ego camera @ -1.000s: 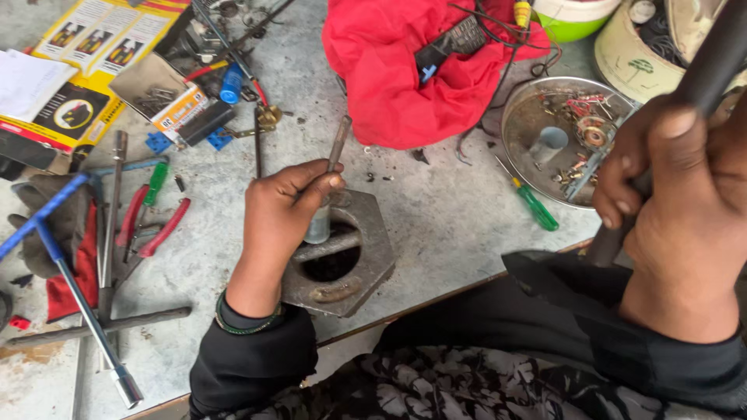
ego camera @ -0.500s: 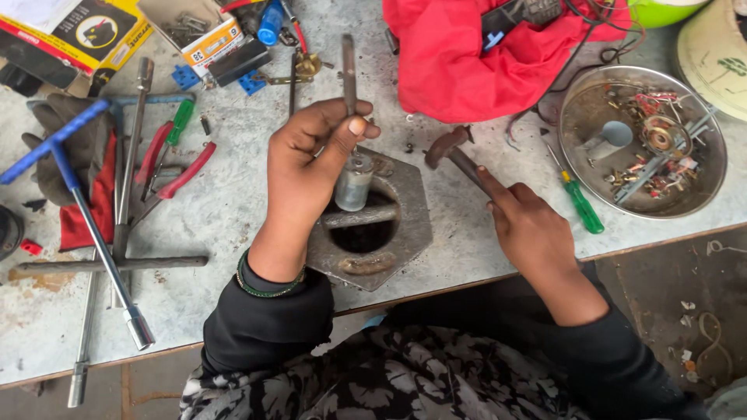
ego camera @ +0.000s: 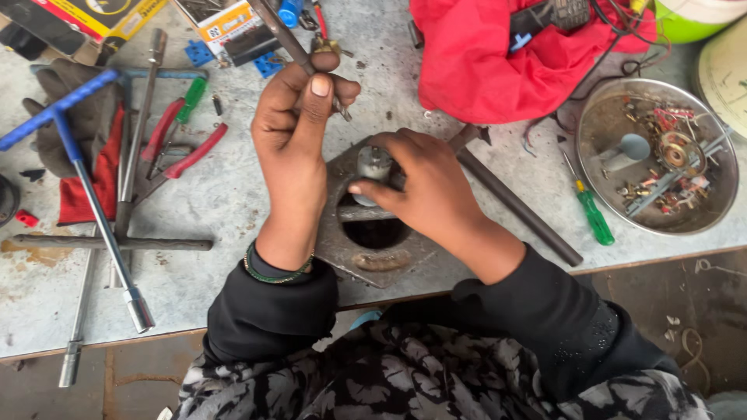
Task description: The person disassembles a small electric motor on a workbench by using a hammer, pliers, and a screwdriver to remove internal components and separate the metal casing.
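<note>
1. Steel hexagonal plate (ego camera: 350, 249) lay on the desk (ego camera: 233, 295) near its front edge.
2. Left hand (ego camera: 299, 132), grip clamped, pinched a thin metal punch (ego camera: 284, 35).
3. Right hand (ego camera: 424, 190), fingers closed, steadied a small cylindrical part (ego camera: 373, 163) over the plate's hole; seating seemed unfinished.
4. Hammer (ego camera: 513, 202) lay just beside, untouched.

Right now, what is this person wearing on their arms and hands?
Both hands are bare, with no gloves. The left hand has a thin green bangle round the wrist, just above the cuff of a long black sleeve. The right hand comes out of a matching black sleeve with no bangle showing. Below the sleeves is a black-and-white patterned garment.
</note>
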